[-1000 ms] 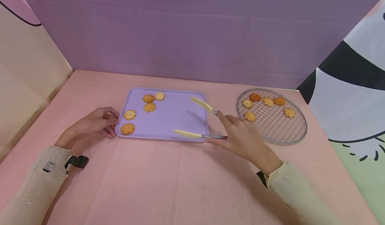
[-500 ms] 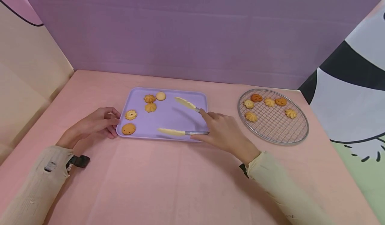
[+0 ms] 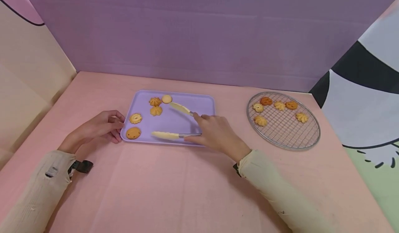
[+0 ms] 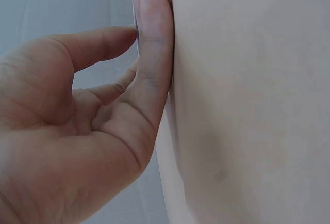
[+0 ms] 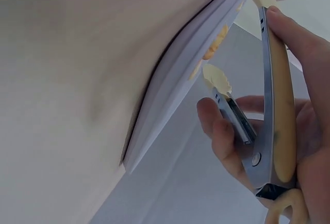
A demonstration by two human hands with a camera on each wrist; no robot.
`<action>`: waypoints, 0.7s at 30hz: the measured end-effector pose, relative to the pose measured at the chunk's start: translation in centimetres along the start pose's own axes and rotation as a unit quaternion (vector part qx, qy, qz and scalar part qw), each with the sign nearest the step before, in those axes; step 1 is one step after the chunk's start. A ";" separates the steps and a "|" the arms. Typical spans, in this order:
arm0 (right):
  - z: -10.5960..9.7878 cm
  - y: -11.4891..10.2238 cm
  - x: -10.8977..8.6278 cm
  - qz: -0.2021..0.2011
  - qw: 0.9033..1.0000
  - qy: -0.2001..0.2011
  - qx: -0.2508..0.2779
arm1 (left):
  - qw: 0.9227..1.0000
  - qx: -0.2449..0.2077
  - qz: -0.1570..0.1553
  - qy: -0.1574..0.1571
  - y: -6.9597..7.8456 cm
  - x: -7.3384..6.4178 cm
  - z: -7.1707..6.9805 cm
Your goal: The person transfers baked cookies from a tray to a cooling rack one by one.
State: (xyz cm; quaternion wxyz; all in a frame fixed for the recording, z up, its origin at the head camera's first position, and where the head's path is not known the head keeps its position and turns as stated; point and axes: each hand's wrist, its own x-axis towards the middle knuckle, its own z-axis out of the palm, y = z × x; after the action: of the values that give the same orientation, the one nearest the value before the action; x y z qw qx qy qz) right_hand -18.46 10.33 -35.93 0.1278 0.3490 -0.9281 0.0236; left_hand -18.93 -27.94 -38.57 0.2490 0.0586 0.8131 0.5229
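Observation:
My right hand (image 3: 219, 132) grips metal tongs (image 5: 280, 105) with cream-coloured tips, thumb on one arm and fingers on the other. Their jaws stand wide apart over the lavender tray (image 3: 174, 122), with nothing between them. On the tray's left part lie a ridged brown cookie (image 3: 154, 101), a ridged golden cookie (image 3: 156, 110), a pale round cookie (image 3: 166, 99), a ring-shaped cookie (image 3: 135, 118) and an oval dotted cookie (image 3: 133, 133). The far tong tip is near the pale and golden cookies. My left hand (image 3: 104, 125) pinches the tray's left edge between thumb and fingers.
A round wire rack (image 3: 293, 132) stands to the right, bearing several cookies, among them a reddish-brown one (image 3: 266, 101) and a ridged one (image 3: 301, 117). A purple backdrop (image 3: 199, 35) rises behind the pink tabletop (image 3: 174, 191).
My right hand has carried the spread tongs leftward over the tray, toward the cookies. My left hand stays at the tray's edge, and the cookies lie as before.

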 end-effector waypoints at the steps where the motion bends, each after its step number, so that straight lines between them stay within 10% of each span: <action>1: 0.1 -0.1 0.2 0.002 1.000 -0.003 0.002 | 1.000 0.000 0.000 0.000 0.0 0.0 0.0; 21: 0.2 -1.7 4.6 0.028 0.998 -0.057 0.022 | 1.000 -0.001 0.003 0.000 0.0 0.1 0.0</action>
State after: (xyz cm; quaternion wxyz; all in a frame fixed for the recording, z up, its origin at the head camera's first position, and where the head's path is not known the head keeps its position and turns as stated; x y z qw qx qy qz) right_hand -20.73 6.08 -35.08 0.0661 0.3262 -0.9426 0.0273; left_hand -19.03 -27.90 -38.64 0.2475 0.0609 0.8126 0.5241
